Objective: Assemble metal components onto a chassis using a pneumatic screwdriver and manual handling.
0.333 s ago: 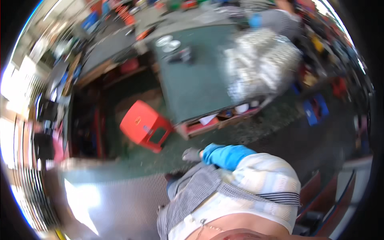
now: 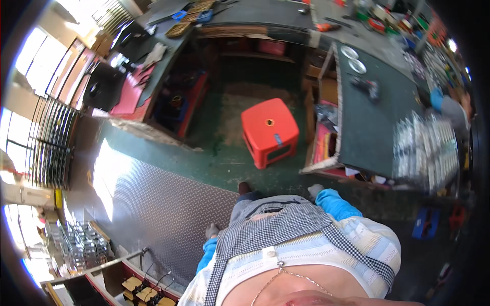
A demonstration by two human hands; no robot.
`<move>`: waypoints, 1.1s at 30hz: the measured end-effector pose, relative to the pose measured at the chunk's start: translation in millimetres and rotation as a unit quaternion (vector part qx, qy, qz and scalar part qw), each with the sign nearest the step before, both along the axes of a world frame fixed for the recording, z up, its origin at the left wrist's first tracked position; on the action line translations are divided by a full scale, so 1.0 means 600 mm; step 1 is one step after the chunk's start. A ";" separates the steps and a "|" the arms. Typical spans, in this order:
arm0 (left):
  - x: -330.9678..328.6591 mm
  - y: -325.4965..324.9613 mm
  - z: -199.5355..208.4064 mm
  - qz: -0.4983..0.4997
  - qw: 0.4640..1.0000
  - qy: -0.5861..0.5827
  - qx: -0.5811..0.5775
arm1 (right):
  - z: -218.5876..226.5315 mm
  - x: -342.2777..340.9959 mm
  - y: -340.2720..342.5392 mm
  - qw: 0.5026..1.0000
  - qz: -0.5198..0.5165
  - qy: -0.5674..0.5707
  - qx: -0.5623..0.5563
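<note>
Both of my hands hang beside my body in grey gloves, with blue sleeves above them. My left hand [image 2: 212, 230] is over the metal tread-plate floor, small in view, its fingers loosely extended and nothing seen in them. Close to the near end of the green-topped workbench [image 2: 365, 137], my right hand [image 2: 315, 191] hangs loose, no object visible in it. A red plastic stool [image 2: 269, 125] stands on the green floor ahead, apart from both hands. One dark shoe [image 2: 244, 187] shows below my checked apron [image 2: 275, 227].
On the right workbench lie a dark power drill [image 2: 365, 87], two white discs [image 2: 353, 59] and wrapped metal parts [image 2: 426, 150]. Another person's sleeve [image 2: 451, 109] is beyond. A cluttered bench [image 2: 153, 97] stands left, a metal parts rack [image 2: 84, 245] lower left, a blue crate [image 2: 426, 223] right.
My view has turned left, so the stool and workbench now sit farther right. My left hand has come clearly into view; my right hand is now nearer the workbench corner.
</note>
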State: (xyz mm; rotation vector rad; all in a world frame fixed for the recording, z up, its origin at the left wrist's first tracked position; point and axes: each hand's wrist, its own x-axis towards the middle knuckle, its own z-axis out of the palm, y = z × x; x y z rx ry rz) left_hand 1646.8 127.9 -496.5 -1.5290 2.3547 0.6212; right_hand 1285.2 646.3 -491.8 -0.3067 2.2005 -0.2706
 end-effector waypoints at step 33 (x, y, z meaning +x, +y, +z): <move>-1.334 -0.660 0.452 0.270 0.645 0.466 0.543 | 0.373 -1.109 -1.083 0.902 -0.201 0.069 -0.377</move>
